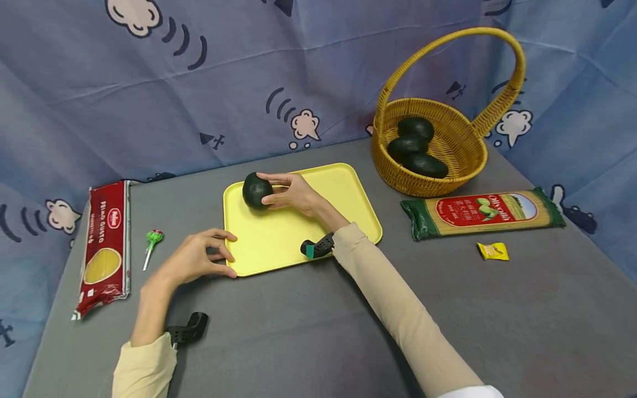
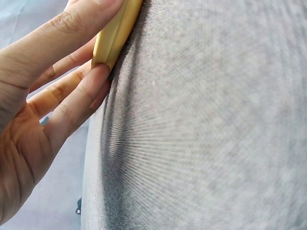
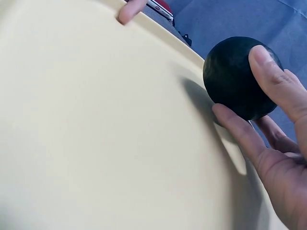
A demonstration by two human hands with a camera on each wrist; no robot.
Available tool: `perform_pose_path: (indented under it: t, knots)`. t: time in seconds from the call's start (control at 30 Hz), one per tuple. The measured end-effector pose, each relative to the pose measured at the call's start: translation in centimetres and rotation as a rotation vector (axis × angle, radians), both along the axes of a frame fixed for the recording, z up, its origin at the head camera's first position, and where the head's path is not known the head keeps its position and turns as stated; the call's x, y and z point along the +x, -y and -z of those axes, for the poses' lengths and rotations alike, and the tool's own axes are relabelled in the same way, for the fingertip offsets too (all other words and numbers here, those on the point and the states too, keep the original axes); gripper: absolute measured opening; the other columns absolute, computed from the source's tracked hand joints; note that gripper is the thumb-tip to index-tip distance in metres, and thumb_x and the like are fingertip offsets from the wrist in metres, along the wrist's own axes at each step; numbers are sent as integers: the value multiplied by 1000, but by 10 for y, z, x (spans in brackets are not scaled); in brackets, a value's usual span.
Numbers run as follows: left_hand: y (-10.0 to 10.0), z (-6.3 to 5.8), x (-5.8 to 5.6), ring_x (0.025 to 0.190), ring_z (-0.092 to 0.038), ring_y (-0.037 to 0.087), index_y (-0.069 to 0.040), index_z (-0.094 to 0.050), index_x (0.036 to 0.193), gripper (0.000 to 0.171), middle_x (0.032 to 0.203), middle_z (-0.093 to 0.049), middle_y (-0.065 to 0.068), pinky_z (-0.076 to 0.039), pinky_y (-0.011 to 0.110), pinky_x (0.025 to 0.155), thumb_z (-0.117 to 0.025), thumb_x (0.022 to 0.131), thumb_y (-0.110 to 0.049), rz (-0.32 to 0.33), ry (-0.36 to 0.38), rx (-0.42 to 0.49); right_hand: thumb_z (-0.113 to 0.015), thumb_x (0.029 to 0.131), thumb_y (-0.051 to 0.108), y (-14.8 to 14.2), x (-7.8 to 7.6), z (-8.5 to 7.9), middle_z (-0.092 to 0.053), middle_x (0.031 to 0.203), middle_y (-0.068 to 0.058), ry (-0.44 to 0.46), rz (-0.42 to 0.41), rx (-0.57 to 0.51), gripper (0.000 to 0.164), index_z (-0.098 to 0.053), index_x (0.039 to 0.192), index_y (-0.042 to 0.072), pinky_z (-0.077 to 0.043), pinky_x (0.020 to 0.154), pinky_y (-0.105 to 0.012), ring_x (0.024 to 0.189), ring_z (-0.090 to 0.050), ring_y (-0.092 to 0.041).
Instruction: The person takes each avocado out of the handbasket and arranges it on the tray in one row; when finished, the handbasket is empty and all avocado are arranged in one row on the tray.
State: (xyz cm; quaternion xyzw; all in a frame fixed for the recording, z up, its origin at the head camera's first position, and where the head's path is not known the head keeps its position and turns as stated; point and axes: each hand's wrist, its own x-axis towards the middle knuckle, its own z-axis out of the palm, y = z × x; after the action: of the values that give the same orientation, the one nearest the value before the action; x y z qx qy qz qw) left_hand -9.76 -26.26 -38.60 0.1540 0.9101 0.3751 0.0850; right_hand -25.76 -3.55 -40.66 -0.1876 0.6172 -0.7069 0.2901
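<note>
My right hand grips a dark green avocado between thumb and fingers, over the far left part of a yellow tray. In the right wrist view the avocado looks round, its shadow falling on the tray's surface. At the near left corner of the tray, the fingers of my left hand are spread and touch the rim. The left wrist view shows fingertips against the tray's edge. Several fingers are partly hidden there.
A wicker basket with three avocados stands at the back right. Before it lie a spaghetti pack and a yellow candy. Left of the tray are a lollipop and a red pasta pack.
</note>
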Motion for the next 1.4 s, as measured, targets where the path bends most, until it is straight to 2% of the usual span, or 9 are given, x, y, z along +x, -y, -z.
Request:
perform_pose_path:
  t: [0.3,0.5,0.73,1.1,1.4]
  knots:
    - [-2,1,-1,94,-67,19,-16,-72,74,22,119,-60,10,-57,25,80,-89,65,-27,10,-9,-14,-71,81,-8,18,0,3,-56,133,-14,-18,-1,4,61,-53,137,9,-58,81,-40,108,-63,-26]
    - [-3,2,-3,93,-67,18,-17,-71,74,22,119,-61,9,-57,26,81,-88,66,-28,20,-16,-8,-72,81,-4,29,0,1,-58,130,-13,-23,14,30,60,-55,137,12,-58,81,-37,105,-64,-24]
    - [-3,1,-5,95,-67,21,-16,-72,74,21,119,-60,11,-57,26,81,-88,66,-25,20,0,9,-73,81,-4,40,2,-3,-58,129,-14,-13,36,51,59,-56,135,13,-58,82,-37,108,-63,-24]
    - [-1,1,-3,96,-66,22,-12,-71,74,21,120,-59,13,-56,25,83,-88,66,-21,13,32,59,-74,81,-2,51,5,0,-58,129,-14,-30,34,45,60,-56,135,14,-58,82,-36,109,-62,-23]
    - [1,1,-1,95,-67,21,-13,-72,74,21,120,-59,11,-56,24,82,-89,65,-20,-1,29,54,-74,80,-4,55,6,-1,-57,132,-12,-12,42,48,62,-56,136,15,-58,82,-36,112,-60,-22]
